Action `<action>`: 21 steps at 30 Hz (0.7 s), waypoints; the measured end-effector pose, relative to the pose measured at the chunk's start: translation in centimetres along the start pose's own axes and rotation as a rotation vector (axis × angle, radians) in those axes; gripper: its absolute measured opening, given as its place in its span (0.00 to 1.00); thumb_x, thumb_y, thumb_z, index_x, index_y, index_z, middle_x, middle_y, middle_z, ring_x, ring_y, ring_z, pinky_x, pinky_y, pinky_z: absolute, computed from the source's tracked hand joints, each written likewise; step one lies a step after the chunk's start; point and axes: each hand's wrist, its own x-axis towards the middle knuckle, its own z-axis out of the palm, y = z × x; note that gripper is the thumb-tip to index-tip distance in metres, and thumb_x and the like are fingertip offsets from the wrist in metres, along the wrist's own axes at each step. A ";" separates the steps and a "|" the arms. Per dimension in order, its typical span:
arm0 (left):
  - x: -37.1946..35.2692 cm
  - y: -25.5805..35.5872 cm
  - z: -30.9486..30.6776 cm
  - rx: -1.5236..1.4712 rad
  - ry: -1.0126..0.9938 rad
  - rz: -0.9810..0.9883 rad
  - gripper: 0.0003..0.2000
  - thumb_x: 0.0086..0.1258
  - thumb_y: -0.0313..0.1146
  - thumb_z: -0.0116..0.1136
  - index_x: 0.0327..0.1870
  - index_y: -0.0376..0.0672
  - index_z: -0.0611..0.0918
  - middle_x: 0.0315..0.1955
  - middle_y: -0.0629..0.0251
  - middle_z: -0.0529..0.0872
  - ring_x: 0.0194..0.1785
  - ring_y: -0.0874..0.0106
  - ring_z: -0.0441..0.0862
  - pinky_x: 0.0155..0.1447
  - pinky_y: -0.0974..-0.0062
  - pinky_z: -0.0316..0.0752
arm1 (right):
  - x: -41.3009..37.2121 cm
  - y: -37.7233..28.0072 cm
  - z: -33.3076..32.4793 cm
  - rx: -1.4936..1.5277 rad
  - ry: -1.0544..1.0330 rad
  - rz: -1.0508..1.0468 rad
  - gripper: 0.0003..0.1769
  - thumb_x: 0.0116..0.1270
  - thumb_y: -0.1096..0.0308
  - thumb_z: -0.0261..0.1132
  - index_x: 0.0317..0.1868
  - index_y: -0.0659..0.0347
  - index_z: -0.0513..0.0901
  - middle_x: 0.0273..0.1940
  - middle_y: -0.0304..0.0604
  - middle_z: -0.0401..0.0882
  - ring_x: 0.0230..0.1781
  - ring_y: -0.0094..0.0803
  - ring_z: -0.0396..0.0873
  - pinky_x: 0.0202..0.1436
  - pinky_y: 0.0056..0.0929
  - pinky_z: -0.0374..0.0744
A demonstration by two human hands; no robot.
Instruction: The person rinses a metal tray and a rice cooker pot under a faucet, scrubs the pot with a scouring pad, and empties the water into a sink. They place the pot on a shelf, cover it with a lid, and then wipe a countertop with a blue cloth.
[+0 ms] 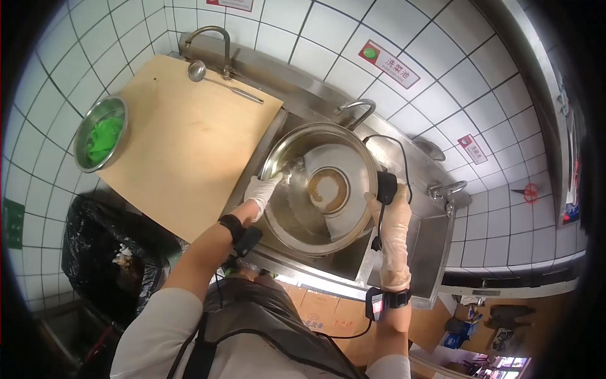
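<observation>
A large round steel basin (287, 218) sits over the sink. Inside, its shiny wall reflects light, and a brownish ring-shaped patch (327, 190) shows at the bottom. My left hand (263, 192), in a white glove, grips the basin's left rim with the thumb over the inner side. On the opposite rim, my right hand (392, 215) holds on, also gloved; a black device on it partly hides the fingers. A curved faucet (357, 112) rises behind the basin's far edge.
To the left lies a wooden board (189, 139) with a ladle (222, 82) and a metal bowl (101, 134) holding something green. A black-bagged bin (107, 252) stands below it. Another sink compartment (426, 249) and faucet (447, 188) are at right. A cable (404, 151) hangs near my right hand.
</observation>
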 end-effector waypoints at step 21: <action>-1.2 -3.1 -32.7 0.055 0.415 0.117 0.29 0.61 0.51 0.61 0.51 0.31 0.80 0.40 0.47 0.86 0.46 0.62 0.84 0.51 0.70 0.76 | 0.3 -10.9 17.0 0.563 -0.814 0.205 0.20 0.62 0.50 0.66 0.42 0.60 0.84 0.29 0.38 0.81 0.22 0.21 0.71 0.21 0.23 0.67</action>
